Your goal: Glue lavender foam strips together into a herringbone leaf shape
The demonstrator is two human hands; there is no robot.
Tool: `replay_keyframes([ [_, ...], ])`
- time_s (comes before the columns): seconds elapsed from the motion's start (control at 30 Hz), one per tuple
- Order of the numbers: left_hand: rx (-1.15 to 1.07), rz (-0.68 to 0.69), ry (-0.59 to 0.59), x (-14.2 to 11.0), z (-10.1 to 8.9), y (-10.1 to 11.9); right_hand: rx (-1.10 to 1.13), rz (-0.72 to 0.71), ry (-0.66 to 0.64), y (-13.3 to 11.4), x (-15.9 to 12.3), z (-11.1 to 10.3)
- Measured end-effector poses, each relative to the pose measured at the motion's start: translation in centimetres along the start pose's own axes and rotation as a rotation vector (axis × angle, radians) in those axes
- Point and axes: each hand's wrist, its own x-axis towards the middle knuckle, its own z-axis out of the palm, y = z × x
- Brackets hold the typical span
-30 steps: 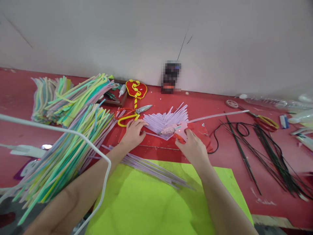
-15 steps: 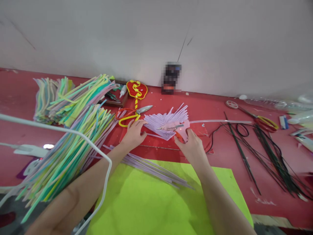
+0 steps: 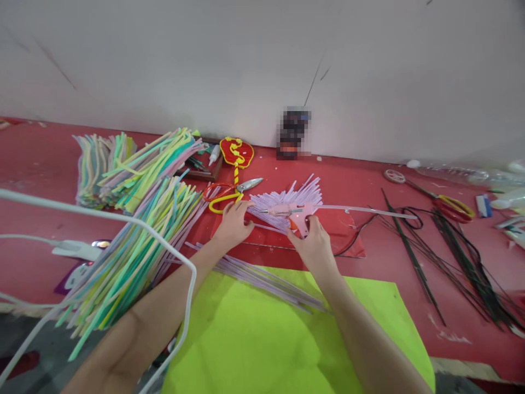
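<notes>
Head view: right hand wrapped round the grip of a pink glue gun, nozzle pointing left over a chevron of lilac stems on the red table. Left hand at the chevron's left end, thumb and fingers slightly apart, whether pinching a stem cannot tell; scissors lie just behind it, loose lilac stems nearer the body, partly over a yellow-green sheet.

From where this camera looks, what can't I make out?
Pink plastic glue gun, head view: handle partly behind the right hand.
Left hand, head view: whether it pinches a lilac fuzzy stem is hidden by the hand itself.
Dark upright object by the grey wall, head view: blurred into blocks.
Thick white cable, head view: cut off by left and bottom edges.
</notes>
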Motion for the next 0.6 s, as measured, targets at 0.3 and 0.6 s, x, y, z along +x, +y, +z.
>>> replay_keyframes([
  [0.3,-0.042,-0.026,0.015,0.2,0.1,-0.2,0.001,0.038,-0.062,-1.7,-0.6,1.3],
  [0.6,-0.036,-0.009,-0.006,0.1,0.0,-0.2,-0.088,0.034,-0.106,-2.1,-0.7,1.8],
])
